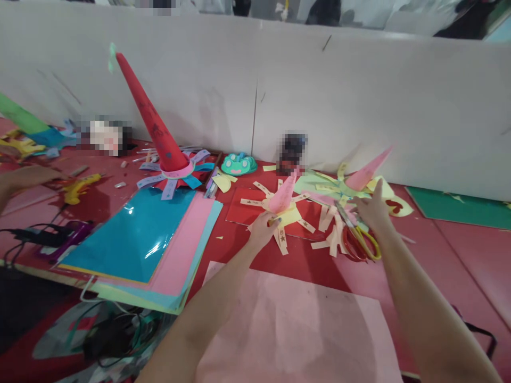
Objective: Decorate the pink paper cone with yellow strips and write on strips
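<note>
My left hand (pixel 263 227) is closed at the near side of a small pink paper cone (pixel 282 194), its fingertips on the yellow paper (pixel 290 215) by the cone's base. Patterned paper strips fan out around that cone, which stands on a red sheet (pixel 239 205). My right hand (pixel 371 207) reaches over the right-hand pile with its fingers apart and nothing visible in them. Just below it lie scissors with red and yellow handles (pixel 369 244), beside pale cut strips (pixel 333 231). A second pink cone (pixel 369 169) leans behind the hand.
A tall red cone (pixel 154 119) with blue and lilac strips stands left of centre. Stacked coloured sheets (pixel 136 234) and a large pink sheet (pixel 303 324) lie nearer. At far left, another person's hand (pixel 35 178) is by a yellow glue gun (pixel 77 189). A white partition (pixel 199 74) closes the back.
</note>
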Available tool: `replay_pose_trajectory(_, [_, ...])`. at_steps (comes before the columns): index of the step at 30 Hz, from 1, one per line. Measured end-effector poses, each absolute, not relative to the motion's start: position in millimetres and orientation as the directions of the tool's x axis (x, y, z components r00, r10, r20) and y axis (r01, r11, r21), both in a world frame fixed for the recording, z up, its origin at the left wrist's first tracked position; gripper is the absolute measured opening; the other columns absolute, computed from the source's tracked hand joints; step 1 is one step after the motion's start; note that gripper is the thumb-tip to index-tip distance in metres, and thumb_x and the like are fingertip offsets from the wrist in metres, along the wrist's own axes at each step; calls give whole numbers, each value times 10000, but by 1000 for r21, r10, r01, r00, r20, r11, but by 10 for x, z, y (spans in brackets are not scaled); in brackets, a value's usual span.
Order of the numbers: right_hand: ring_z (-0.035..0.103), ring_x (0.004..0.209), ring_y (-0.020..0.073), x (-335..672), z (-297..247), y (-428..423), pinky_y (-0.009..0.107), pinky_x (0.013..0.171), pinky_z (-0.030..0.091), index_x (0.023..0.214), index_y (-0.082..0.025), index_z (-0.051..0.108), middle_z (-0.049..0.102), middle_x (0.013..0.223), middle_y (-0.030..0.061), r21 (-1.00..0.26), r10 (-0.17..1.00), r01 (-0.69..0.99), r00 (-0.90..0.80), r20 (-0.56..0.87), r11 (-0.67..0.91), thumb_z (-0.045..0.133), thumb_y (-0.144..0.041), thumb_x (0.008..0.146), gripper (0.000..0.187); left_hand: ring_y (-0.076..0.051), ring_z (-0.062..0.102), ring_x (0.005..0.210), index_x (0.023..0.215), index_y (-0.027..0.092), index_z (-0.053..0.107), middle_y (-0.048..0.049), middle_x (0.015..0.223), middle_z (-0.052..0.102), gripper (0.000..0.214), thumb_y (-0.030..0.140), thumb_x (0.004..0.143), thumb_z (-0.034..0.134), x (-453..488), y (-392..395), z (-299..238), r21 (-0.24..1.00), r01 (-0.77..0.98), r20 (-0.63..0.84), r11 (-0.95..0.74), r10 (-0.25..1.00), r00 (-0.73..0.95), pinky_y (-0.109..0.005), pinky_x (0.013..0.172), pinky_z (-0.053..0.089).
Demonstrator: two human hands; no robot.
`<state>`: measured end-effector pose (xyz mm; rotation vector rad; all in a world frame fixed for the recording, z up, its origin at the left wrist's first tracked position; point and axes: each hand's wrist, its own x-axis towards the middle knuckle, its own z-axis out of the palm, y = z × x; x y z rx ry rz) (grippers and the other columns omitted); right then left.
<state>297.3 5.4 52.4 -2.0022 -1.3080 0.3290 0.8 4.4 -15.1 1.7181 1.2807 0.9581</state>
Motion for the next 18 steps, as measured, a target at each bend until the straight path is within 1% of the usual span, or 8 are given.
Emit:
replay_pose_trajectory(1, [503, 421, 121, 2863, 520, -20, 255, 447, 375, 1396, -62, 173, 686, 751, 128, -720, 877, 637, 474, 83, -275, 489, -284, 756, 748, -155, 563, 831, 767, 189, 590, -17, 847, 607, 106, 268, 804, 531, 11, 51, -159, 901, 386, 123, -198, 970, 211, -269, 755, 427])
replay_pose_trajectory(2, [486, 411, 111, 2743, 505, -95, 242, 436, 372, 1357, -96, 296, 670, 690, 79, -748, 885, 606, 462, 54, -270, 485, -303, 756, 664, -153, 562, 825, 762, 189, 588, -16, 841, 604, 110, 271, 806, 528, 13, 57, -162, 901, 383, 127, -202, 969, 212, -268, 753, 425])
replay_pose_trajectory(4, [453, 404, 92, 2483, 438, -239, 220, 421, 364, 1147, -116, 551, 610, 588, 22, -798, 923, 561, 384, 15, -220, 471, -341, 756, 458, -150, 559, 816, 754, 189, 582, -14, 830, 597, 107, 265, 805, 526, 16, 71, -159, 903, 375, 136, -211, 967, 217, -263, 750, 422])
replay_pose_trajectory(5, [417, 389, 78, 2349, 385, -307, 213, 398, 344, 1034, -122, 614, 590, 580, 14, -824, 937, 533, 350, 9, -191, 472, -353, 751, 392, -149, 557, 808, 749, 187, 579, -14, 822, 593, 108, 262, 804, 524, 17, 78, -152, 903, 371, 140, -215, 965, 220, -262, 746, 421])
replay_pose_trajectory(7, [378, 376, 68, 2094, 248, -424, 203, 375, 316, 965, -140, 631, 527, 532, -21, -890, 942, 427, 335, -9, -160, 484, -386, 749, 359, -147, 552, 786, 732, 184, 569, -13, 800, 586, 122, 263, 807, 514, 18, 90, -132, 903, 366, 147, -224, 963, 226, -260, 736, 420])
replay_pose_trajectory(10, [356, 343, 77, 1813, 16, -539, 212, 344, 281, 996, -145, 605, 456, 479, -53, -940, 947, 273, 300, -117, -203, 458, -451, 765, 410, -146, 550, 774, 714, 184, 560, -9, 784, 585, 144, 276, 811, 504, 22, 100, -109, 901, 364, 153, -234, 959, 239, -258, 726, 419])
replay_pose_trajectory(15, [410, 425, 103, 1686, -181, -588, 237, 454, 362, 966, -145, 621, 443, 470, -45, -922, 940, 361, 340, -6, -137, 448, -429, 785, 379, -147, 556, 792, 728, 189, 560, -8, 807, 595, 137, 285, 808, 506, 32, 112, -113, 895, 376, 151, -240, 956, 250, -255, 734, 423])
replay_pose_trajectory(18, [402, 412, 105, 1697, -147, -586, 239, 445, 354, 955, -151, 620, 438, 459, -46, -928, 945, 346, 325, -22, -141, 450, -440, 788, 375, -144, 558, 794, 725, 189, 562, -9, 815, 594, 137, 278, 810, 502, 25, 124, -108, 887, 394, 152, -242, 957, 245, -252, 732, 426])
